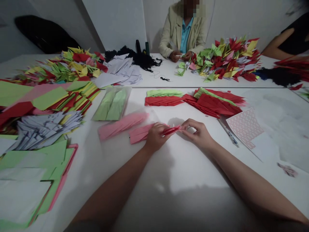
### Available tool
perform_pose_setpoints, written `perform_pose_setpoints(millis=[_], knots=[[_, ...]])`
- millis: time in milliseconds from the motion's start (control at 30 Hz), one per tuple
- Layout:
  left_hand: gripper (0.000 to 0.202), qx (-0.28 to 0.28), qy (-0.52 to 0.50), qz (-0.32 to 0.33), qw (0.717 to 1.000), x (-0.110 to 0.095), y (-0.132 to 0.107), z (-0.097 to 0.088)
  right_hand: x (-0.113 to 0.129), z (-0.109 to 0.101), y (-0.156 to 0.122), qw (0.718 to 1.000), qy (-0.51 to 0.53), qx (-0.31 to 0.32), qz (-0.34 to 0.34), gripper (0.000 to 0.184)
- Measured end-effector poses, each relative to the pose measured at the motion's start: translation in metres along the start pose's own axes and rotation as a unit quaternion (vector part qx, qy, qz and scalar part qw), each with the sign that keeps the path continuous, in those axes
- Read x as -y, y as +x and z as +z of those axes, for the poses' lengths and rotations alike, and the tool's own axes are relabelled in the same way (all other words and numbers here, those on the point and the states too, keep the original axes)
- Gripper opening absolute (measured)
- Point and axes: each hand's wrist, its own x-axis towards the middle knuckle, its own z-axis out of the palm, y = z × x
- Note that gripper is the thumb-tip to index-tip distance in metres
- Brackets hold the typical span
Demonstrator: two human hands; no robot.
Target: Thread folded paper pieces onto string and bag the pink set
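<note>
In the head view, the white worktop (140,199) carries one clear plastic bag of light-green folded paper (111,103), one clear plastic bag of pink folded paper (123,125), two piles of red and light-green folded paper strips (164,100), one slim pale pen (231,134) and one white sheet printed with red outlines (245,124). Farther back stand two large heaps of multicoloured pointed paper pieces (227,61).

One thin bundle of folded pink-red paper (172,130) spans the gap between the hands. The left grip (156,137) is closed round its left end; the right grip (199,132) pinches its right tip, thumb against forefinger. One pile of pink folded paper (138,133) lies beside the left grip, partly hidden by it.
</note>
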Motion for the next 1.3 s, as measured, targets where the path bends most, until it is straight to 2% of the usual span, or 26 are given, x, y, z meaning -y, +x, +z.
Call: perform_pose_setpoints(millis=[100, 200, 233, 333, 433, 633, 833, 900, 1033, 1100, 1300], knots=[[0.009, -0.009, -0.009, 0.008, 1.0, 0.002, 0.001, 0.0, 0.004, 0.001, 0.002, 1.0, -0.009, 0.006, -0.01, 0.013], [0.009, -0.025, -0.022, 0.006, 0.999, 0.005, 0.0, -0.001, 0.002, 0.0, 0.002, 0.999, -0.037, 0.033, 0.014, 0.039], [0.009, -0.03, -0.028, 0.005, 0.999, 0.005, -0.001, -0.001, 0.001, 0.0, 0.002, 0.997, -0.044, 0.049, 0.025, 0.04], [0.01, -0.035, -0.039, -0.004, 0.999, 0.005, -0.001, -0.002, -0.002, -0.002, 0.0, 0.994, -0.056, 0.076, 0.055, 0.017], [0.008, -0.035, -0.038, -0.009, 0.999, 0.003, -0.001, -0.003, -0.001, -0.007, 0.0, 0.994, -0.057, 0.072, 0.054, 0.014], [0.01, -0.03, -0.042, -0.005, 0.999, 0.004, -0.001, -0.003, 0.023, -0.02, 0.006, 0.997, -0.062, 0.041, -0.034, 0.009], [0.009, -0.022, -0.038, -0.003, 0.999, 0.004, -0.001, -0.003, 0.047, -0.029, 0.009, 0.992, -0.052, 0.041, -0.106, 0.01], [0.009, -0.025, -0.045, -0.007, 0.999, 0.005, -0.001, -0.002, 0.046, -0.031, 0.009, 0.991, -0.069, 0.04, -0.111, 0.01], [0.011, -0.031, -0.05, -0.025, 0.998, 0.007, -0.002, -0.002, 0.036, -0.03, 0.01, 0.97, -0.222, 0.044, -0.086, 0.01], [0.011, -0.03, -0.051, -0.029, 0.998, 0.007, -0.002, -0.002, 0.032, -0.028, 0.009, 0.96, -0.262, 0.046, -0.089, 0.013], [0.01, -0.02, -0.064, -0.011, 0.998, 0.005, -0.001, -0.002, 0.029, -0.014, 0.005, 0.965, -0.218, 0.052, -0.136, 0.011]])
